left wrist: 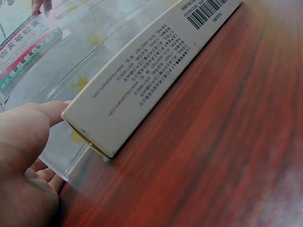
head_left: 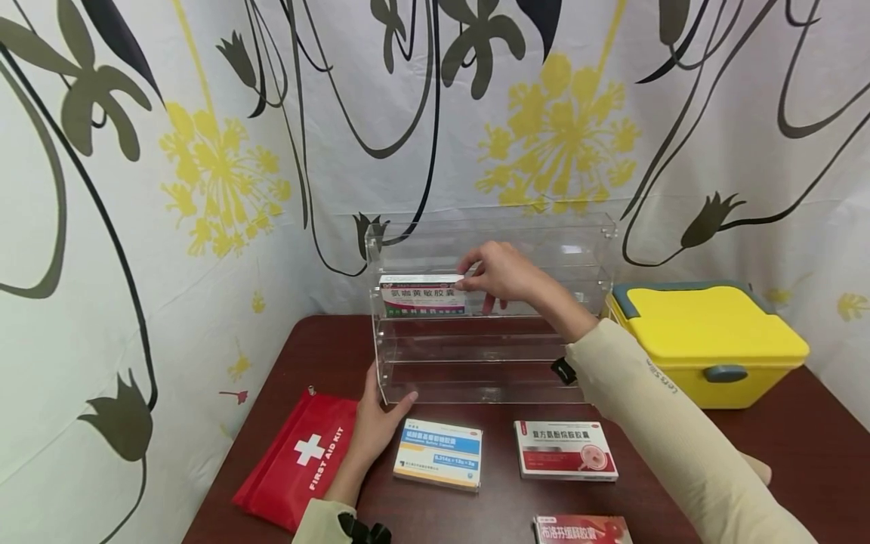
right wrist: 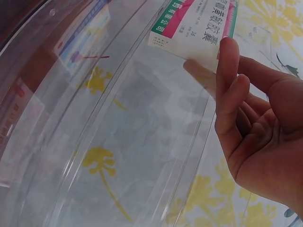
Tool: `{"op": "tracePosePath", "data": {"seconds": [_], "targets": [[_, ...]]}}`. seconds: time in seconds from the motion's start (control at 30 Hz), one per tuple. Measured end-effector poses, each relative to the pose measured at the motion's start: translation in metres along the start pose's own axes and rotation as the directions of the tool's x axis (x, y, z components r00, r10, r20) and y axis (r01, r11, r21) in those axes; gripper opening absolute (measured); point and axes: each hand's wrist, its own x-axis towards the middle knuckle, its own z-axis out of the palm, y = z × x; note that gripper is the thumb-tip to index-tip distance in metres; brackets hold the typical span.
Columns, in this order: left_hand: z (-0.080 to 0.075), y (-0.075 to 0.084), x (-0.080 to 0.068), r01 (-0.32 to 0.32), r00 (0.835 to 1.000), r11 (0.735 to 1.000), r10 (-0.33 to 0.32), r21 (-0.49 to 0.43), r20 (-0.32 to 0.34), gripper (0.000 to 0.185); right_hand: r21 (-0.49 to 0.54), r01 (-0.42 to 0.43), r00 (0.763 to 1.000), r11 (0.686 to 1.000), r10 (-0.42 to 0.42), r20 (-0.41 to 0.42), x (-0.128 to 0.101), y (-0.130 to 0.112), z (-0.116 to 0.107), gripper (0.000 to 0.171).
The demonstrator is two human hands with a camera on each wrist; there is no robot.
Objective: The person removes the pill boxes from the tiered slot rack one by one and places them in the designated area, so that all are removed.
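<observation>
A clear acrylic display rack [head_left: 489, 372] with several tiers stands on the table. On one of its upper tiers a white, pink and green medicine box [head_left: 423, 296] sits upright at the left. My right hand [head_left: 504, 273] pinches that box by its right end; the right wrist view shows the fingers [right wrist: 228, 61] against the box's end. Down at the rack's lower left corner, my left hand [head_left: 372, 429] grips the side edge, thumb in front. Close to that thumb lies a blue, white and yellow medicine box [head_left: 438, 455], its barcoded side [left wrist: 142, 85] facing the left wrist camera.
A red first aid pouch [head_left: 299, 461] lies left of my left forearm. Two more medicine boxes, one white and red [head_left: 566, 451] and one red [head_left: 583, 530], lie before the rack. At the right stands a yellow lidded box [head_left: 714, 332]. A patterned curtain [head_left: 442, 151] hangs behind.
</observation>
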Motion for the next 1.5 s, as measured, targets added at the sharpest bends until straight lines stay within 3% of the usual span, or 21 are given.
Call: {"op": "tracePosePath", "data": {"seconds": [0.27,0.57,0.67,0.77,1.0,1.23,1.5], "targets": [[0.0,0.0,-0.001,-0.001,1.0,1.0,0.001,0.0,-0.004,0.092,0.015,0.018,1.0,1.0,-0.018,0.021,0.002,0.002,-0.001,0.022],[0.0,0.002,-0.002,-0.017,1.0,1.0,0.017,-0.023,-0.006,0.092,0.086,0.072,0.996,0.994,-0.067,-0.064,0.0,0.009,-0.001,0.021],[-0.001,0.008,-0.003,-0.011,1.0,1.0,0.01,-0.027,-0.007,0.092,0.092,0.064,0.996,0.994,-0.058,-0.071,0.0,0.008,-0.001,0.021],[-0.001,0.01,-0.003,-0.043,0.999,0.999,0.043,0.001,-0.01,0.092,0.082,0.059,0.996,0.995,-0.053,-0.076,-0.001,0.006,-0.002,0.022],[-0.002,0.032,-0.008,-0.058,0.998,0.997,0.056,-0.052,-0.032,0.089,0.054,0.077,0.989,0.996,-0.069,-0.129,-0.004,-0.001,-0.012,0.023],[0.001,0.006,-0.002,-0.034,0.999,0.999,0.034,-0.022,-0.017,0.092,0.039,0.118,0.97,0.992,-0.106,-0.221,-0.017,-0.015,-0.031,0.02],[0.001,0.001,-0.002,-0.042,0.999,0.999,0.041,-0.022,-0.015,0.093,-0.023,0.171,0.946,0.985,-0.17,-0.277,-0.044,-0.026,-0.048,0.022]]}}
